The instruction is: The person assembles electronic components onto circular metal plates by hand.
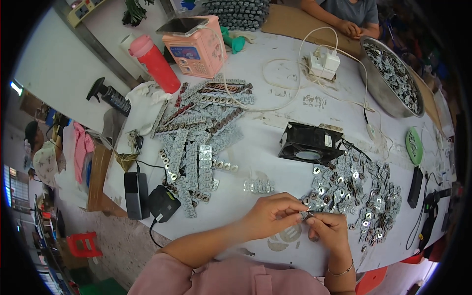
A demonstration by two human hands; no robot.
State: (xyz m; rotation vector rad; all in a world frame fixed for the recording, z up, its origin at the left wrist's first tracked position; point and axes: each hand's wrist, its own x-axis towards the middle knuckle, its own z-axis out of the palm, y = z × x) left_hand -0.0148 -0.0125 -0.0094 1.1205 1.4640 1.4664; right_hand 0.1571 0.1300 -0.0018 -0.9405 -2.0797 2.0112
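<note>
Above the table's near edge, my left hand (278, 212) and my right hand (330, 230) meet, fingertips pinched together on a small metal part (307, 215). Its exact kind is hard to make out, as the fingers cover most of it. Just beyond and to the right of my hands spreads a pile of loose small metal pieces (376, 201), some with round brown or shiny centres. A short row of joined metal pieces (259, 186) lies flat beyond my left hand. Farther left, many long strips of such pieces (205, 162) are heaped across one another.
A black fan (310, 142) stands beyond the loose pile. Behind are a white power adapter (324, 64) with cables, a pink box (194, 49), a red bottle (156, 66) and a metal basin (366, 73) of parts. Black devices (136, 195) sit left. Another person's hands (350, 29) rest opposite.
</note>
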